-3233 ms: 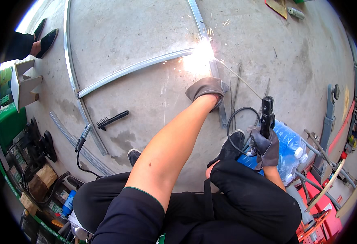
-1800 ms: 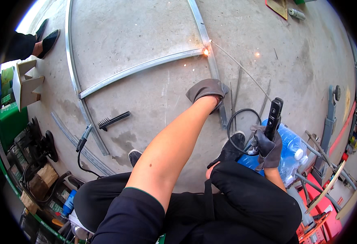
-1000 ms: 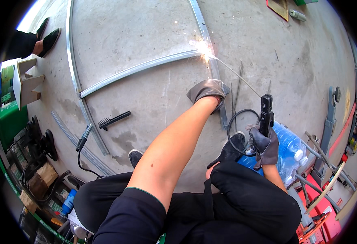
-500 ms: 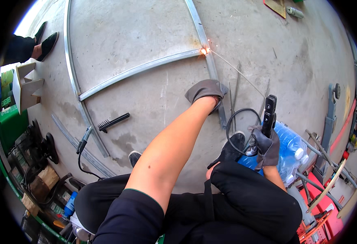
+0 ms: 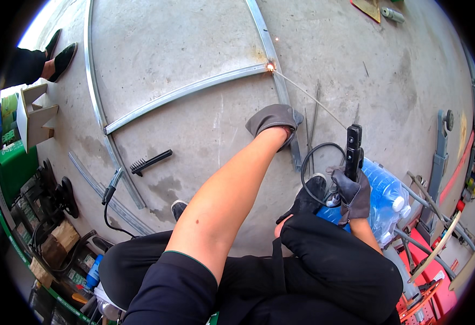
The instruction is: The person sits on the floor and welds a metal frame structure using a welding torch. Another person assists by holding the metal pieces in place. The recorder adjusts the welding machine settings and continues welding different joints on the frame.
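A grey-gloved right hand point(image 5: 351, 197), my right hand, is closed round a black electrode holder point(image 5: 353, 149). From its jaw a thin welding rod point(image 5: 310, 97) slants up and left to a glowing joint point(image 5: 270, 67). There a metal crossbar point(image 5: 189, 94) meets the right rail point(image 5: 263, 30) of a metal frame lying on the floor. My left hand point(image 5: 272, 120), in a loose grey glove, rests at the right rail below the joint. The glove's cuff hides its fingers. A black cable point(image 5: 303, 176) loops beside the holder.
A wire brush point(image 5: 151, 162) lies inside the frame, left of my arm. The earth clamp point(image 5: 113, 187) sits on the left rail point(image 5: 89, 59). Loose rods point(image 5: 314, 122) and bundled water bottles point(image 5: 386, 189) are at right. Another person's shoes point(image 5: 64, 62) stand at upper left.
The electrode holder and my right hand have shifted slightly left and up. The glow at the joint has become smaller, with fewer sparks. My left hand has hardly moved.
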The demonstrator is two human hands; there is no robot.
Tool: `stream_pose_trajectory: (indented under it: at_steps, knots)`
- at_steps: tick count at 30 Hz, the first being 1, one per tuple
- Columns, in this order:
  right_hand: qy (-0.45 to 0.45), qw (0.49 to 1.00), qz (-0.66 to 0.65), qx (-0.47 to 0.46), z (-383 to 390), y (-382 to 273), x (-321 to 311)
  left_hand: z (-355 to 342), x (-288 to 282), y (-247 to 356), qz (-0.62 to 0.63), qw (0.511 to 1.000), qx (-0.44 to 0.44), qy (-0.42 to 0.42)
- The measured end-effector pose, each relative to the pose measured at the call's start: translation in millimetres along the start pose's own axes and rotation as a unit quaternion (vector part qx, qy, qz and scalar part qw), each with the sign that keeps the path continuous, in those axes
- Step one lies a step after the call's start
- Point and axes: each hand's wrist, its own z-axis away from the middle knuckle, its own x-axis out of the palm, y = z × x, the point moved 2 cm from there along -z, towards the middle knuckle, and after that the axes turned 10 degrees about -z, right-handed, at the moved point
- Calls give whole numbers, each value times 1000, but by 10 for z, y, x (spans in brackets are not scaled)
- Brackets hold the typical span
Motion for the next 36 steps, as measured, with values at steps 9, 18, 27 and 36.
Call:
stream_pose_trajectory:
  at_steps: [9, 18, 27, 36]
  knots:
    - [-12, 1000, -6, 7, 32, -35, 54, -281, 388, -204, 66, 992, -61, 90]
    - [7, 988, -154, -18, 121, -16, -171, 23, -17, -45, 20, 999, 27, -24]
    - [21, 964, -250, -85, 485, 98, -609, 759, -906, -679, -304, 937, 174, 17]
    - [176, 901, -396, -11, 853, 217, -884, 329, -1392, -1930, -443, 867, 61, 219]
